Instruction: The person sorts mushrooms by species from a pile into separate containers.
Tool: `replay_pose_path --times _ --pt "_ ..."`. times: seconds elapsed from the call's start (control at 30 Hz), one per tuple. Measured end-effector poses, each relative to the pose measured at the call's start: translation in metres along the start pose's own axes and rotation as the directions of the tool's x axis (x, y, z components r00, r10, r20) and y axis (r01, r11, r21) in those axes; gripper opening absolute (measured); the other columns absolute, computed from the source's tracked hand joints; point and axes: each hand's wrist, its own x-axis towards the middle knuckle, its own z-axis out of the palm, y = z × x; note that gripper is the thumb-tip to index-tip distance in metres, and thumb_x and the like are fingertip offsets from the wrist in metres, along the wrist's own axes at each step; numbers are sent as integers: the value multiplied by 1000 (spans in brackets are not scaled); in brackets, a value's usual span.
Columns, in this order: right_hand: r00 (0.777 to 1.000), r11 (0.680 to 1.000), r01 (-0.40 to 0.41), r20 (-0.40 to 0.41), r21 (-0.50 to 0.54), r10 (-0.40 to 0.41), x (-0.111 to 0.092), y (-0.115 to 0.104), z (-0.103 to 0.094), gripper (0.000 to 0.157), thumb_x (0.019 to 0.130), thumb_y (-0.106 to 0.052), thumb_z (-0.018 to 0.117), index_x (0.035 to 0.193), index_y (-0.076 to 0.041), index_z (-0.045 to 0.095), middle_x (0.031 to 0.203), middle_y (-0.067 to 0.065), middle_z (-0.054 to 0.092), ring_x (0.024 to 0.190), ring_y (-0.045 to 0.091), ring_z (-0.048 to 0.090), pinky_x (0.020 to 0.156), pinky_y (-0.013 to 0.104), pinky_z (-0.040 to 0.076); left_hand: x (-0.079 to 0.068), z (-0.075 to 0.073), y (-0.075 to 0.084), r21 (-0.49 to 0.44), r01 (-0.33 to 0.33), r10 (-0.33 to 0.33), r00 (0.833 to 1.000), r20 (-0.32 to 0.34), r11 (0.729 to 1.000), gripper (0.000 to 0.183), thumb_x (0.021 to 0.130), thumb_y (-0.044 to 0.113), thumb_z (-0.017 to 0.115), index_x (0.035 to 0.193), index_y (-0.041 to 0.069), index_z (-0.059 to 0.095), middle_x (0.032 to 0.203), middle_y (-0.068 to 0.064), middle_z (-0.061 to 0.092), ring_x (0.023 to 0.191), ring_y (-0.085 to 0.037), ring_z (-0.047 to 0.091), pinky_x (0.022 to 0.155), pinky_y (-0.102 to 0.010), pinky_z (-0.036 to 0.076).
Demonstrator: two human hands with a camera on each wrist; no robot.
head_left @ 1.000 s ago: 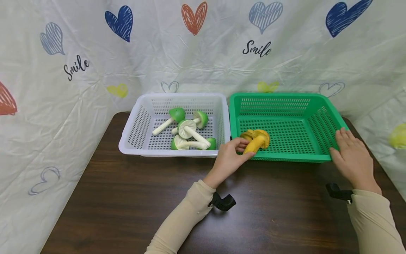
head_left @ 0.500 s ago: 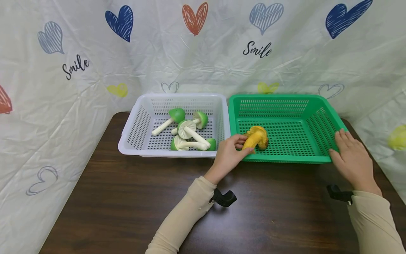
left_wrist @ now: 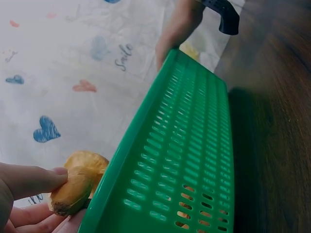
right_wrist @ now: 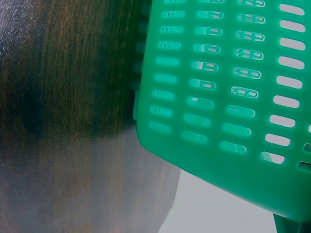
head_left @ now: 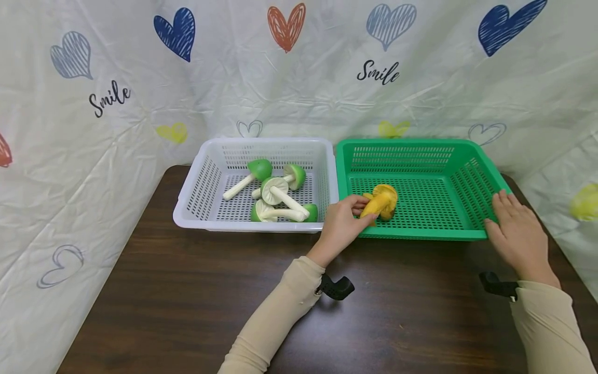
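My left hand [head_left: 343,223] pinches a yellow toy mushroom [head_left: 379,202] by its stem, over the left front corner of the green basket [head_left: 420,234]. In the left wrist view the thumb and fingers are on either side of the mushroom's stem [left_wrist: 72,191], close to the basket rim. Orange-yellow bits show through the basket's holes below, mostly hidden. My right hand [head_left: 520,234] rests with straight fingers on the green basket's right front corner. The right wrist view shows the basket's slotted wall [right_wrist: 209,145] but not the hand.
A white basket [head_left: 261,226] stands left of the green one, holding several green-capped toy mushrooms [head_left: 275,190] with white stems. Both baskets sit along the back of a dark wooden table [head_left: 196,301]. A heart-print cloth [head_left: 327,67] hangs behind.
My left hand has moved slightly right and up with the yellow mushroom, which has turned a little in the fingers. The green basket has shifted slightly left. The right hand stays at its corner.
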Motion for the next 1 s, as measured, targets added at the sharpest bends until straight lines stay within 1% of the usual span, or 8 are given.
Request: replay_pose_path --times 0.1,0.23,0.33,0.5,0.63,0.73,0.9,1.0 --pt "1000 1000 -2 -2 -2 2 0 0 0 57 97 -18 33 143 13 20 148 32 17 142 34 6 114 45 2 1 0 0 1 3 -3 1000 10 1000 31 83 18 74 109 4 66 101 -5 70 82 -8 66 67 -10 47" --pt "1000 1000 -7 0 -9 7 0 0 -1 56 97 -17 33 143 13 20 148 32 17 142 33 6 114 44 1 3 0 0 -38 23 -21 999 32 999 27 84 18 73 107 4 68 99 -6 71 82 -9 66 65 -12 48" --pt "1000 1000 -6 2 -11 6 1 1 -1 56 98 -17 33 143 14 20 147 33 17 142 34 6 114 45 2 4 0 -1 -66 20 -17 999 45 998 23 84 16 72 104 4 69 97 -6 71 81 -7 67 62 -13 48" --pt "1000 1000 13 4 -6 -13 7 2 1 56 97 -17 33 142 14 20 147 33 17 142 35 7 114 47 3 4 -2 -3 -53 -1 3 999 33 999 19 85 13 71 101 3 69 96 -5 71 80 -6 67 63 -12 47" --pt "1000 1000 28 4 2 -28 12 2 4 56 97 -16 33 143 14 20 147 33 18 142 35 7 114 48 4 4 -4 -5 -49 2 -1 1000 26 999 17 85 12 71 100 5 70 95 -4 72 79 -5 67 63 -12 47" --pt "999 999 33 6 4 -33 15 2 5 56 97 -16 33 143 14 20 147 33 18 142 35 7 114 48 3 5 -6 -7 -63 7 -5 999 34 998 16 86 13 70 100 7 70 94 -2 71 78 -3 66 62 -13 47" --pt "999 1000 30 33 -1 -29 14 2 5 56 98 -16 32 143 13 18 147 34 16 142 35 4 114 47 1 4 -8 -10 -123 9 -3 998 55 992 16 88 15 68 102 7 70 95 -1 71 81 -3 65 67 -14 49" --pt "998 1000 17 68 4 -17 11 2 3 57 100 -19 31 145 11 14 148 33 12 142 36 1 112 52 -2 2 -17 -9 -151 5 6 997 71 989 17 90 15 65 104 6 68 98 -3 70 86 -5 66 72 -15 49"
